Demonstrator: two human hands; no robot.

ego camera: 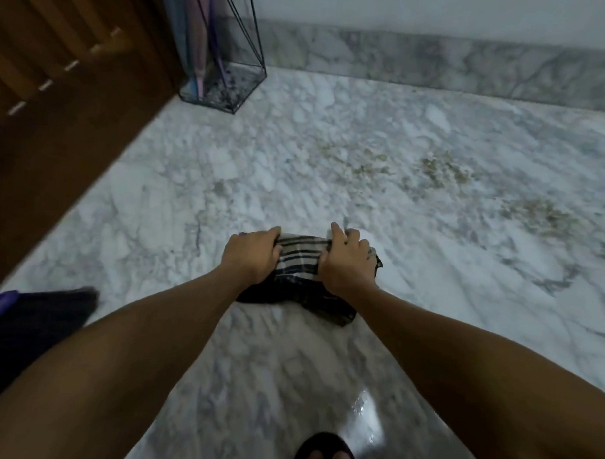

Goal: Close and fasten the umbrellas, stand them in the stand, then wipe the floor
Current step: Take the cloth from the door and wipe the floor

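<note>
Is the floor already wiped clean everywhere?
No, brownish dirt patches remain on the marble floor beyond the cloth.

Both hands press a bunched, dark striped cloth (298, 263) onto the marble floor (227, 178): the left hand (250, 256) grips its left end, the right hand (348, 262) its right end, fingers curled over the fabric. Yellowish-brown dirt patches (443, 172) lie beyond the cloth, to the right. A wire-framed umbrella stand (227, 79) holding closed umbrellas (197, 50) stands in the corner beside a wooden door (59, 83). A sandalled foot (324, 453) shows at the lower edge, near a wet sheen (366, 417).
</note>
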